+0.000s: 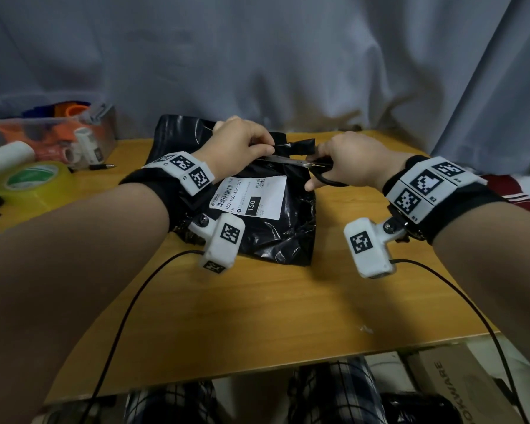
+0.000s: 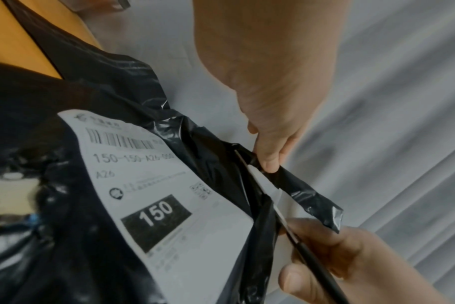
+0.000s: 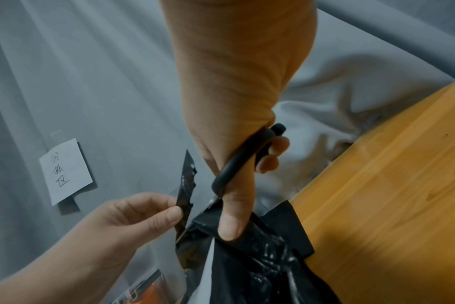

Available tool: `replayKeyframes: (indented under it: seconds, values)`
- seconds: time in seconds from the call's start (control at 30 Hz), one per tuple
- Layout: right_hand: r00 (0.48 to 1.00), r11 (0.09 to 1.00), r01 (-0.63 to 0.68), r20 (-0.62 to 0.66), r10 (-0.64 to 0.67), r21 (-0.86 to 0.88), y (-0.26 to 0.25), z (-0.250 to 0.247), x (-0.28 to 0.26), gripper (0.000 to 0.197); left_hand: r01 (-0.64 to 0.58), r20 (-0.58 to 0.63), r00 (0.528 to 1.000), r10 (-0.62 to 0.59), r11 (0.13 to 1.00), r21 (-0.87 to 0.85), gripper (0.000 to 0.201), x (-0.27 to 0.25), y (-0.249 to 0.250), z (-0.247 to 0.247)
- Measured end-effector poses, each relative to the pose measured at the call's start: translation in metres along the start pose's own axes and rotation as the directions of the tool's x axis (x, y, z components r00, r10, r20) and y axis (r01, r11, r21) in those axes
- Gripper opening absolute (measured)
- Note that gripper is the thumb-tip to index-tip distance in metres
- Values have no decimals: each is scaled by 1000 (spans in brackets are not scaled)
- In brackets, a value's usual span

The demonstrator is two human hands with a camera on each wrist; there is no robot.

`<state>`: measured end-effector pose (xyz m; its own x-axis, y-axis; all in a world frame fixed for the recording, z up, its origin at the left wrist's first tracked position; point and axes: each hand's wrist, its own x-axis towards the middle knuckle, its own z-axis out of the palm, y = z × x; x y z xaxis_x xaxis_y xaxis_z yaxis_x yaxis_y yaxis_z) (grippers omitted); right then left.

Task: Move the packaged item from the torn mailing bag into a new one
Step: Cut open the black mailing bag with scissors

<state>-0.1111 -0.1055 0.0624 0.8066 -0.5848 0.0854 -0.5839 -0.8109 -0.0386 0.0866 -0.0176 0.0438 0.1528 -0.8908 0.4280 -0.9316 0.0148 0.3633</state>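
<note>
Black mailing bag (image 1: 276, 221), centre table: top strip (image 1: 297, 146) part-cut. Left hand (image 1: 236, 145) pinches strip; right hand (image 1: 346, 162) grips scissors (image 1: 291, 161). Item unremoved; rebagging outstanding.

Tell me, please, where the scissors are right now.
In the head view, the scissors sit centre-table in the right hand, blades across the black mailing bag's top edge, beside the left hand.

Left hand (image 1: 237, 145) pinching, right hand (image 1: 346, 162) curled tight.
</note>
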Motion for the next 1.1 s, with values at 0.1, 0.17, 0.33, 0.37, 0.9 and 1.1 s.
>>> replayKeyframes:
  seconds: [0.1, 0.17, 0.33, 0.37, 0.9, 1.1]
  values:
    - [1000, 1000, -27, 10, 27, 2, -4, 0, 5, 59, -16, 47, 999, 18, 999, -37, 14, 3, 9, -3]
    - [998, 998, -63, 7, 63, 12, -7, 0, 9, 59, -23, 72, 997, 28, 998, -62, 13, 6, 15, -4]
    - [998, 999, -39, 46, 39, -11, -3, 1, 9, 56, 24, 74, 997, -6, 970, -240, 17, 14, 13, -12]
    - [998, 1000, -29, 59, 29, 0, -2, 1, 7, 50, 43, 91, 996, -22, 971, -235, 20, 15, 10, -14]
    - [998, 979, -40, 51, 30, 199, 13, 10, -2, 27, 1, 366, 924, -108, 960, 282, 16, 16, -22, -6]
    - [999, 919, -19, -30, 33, 393, 18, 11, 4, 41, -43, 76, 997, 29, 982, 184, 22, 12, -9, -27]
